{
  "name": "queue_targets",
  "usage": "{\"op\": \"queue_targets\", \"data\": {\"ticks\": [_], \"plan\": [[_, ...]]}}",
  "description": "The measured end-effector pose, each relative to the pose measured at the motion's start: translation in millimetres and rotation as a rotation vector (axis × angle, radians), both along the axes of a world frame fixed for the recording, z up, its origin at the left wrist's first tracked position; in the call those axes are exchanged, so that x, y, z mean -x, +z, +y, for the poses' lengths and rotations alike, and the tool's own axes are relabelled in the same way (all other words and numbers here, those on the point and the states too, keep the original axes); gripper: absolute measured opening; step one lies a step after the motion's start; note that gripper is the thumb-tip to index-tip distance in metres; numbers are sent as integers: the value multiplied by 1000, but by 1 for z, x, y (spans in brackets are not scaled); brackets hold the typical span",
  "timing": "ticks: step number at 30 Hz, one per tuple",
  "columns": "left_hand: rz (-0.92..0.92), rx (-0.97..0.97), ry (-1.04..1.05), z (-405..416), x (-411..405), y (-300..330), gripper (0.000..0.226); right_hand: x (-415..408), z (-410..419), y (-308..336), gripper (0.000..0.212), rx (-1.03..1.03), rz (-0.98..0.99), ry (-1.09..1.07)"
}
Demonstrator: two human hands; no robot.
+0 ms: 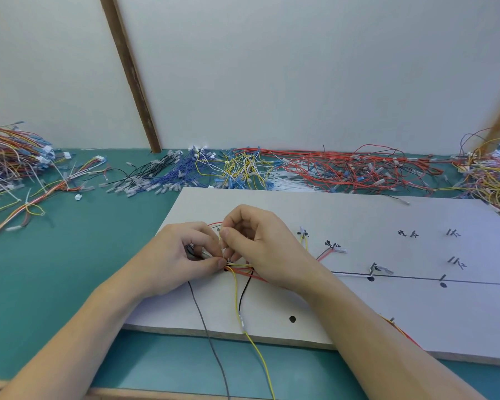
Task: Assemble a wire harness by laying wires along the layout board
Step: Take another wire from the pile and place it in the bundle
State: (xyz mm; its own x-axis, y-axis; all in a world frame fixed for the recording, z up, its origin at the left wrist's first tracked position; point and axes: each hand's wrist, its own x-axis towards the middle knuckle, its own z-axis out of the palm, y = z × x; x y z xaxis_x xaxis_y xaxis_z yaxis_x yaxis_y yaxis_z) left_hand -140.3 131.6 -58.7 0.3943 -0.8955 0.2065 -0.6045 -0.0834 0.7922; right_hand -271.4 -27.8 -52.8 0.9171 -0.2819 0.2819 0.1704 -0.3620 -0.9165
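Observation:
A white layout board with black lines, pegs and handwritten marks lies on the green table. Over its left part, my left hand and my right hand meet at a small bundle of wires in red, yellow and black. Both hands pinch this bundle with thumb and fingertips, close together. A yellow wire, a grey wire and a black wire trail from the bundle toward the near edge. Other wire ends lie at pegs further right on the board.
Heaps of loose wires with terminals lie along the back of the table: black and blue, yellow, red. Finished harness bundles pile at the far left and far right. A wooden strut leans on the wall.

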Motion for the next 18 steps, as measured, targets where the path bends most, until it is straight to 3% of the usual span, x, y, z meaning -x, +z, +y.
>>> {"op": "queue_targets", "data": {"ticks": [18], "plan": [[12, -46, -101, -1, -3, 2, 17, 1, 0, 3, 10, -136, -19, 48]]}}
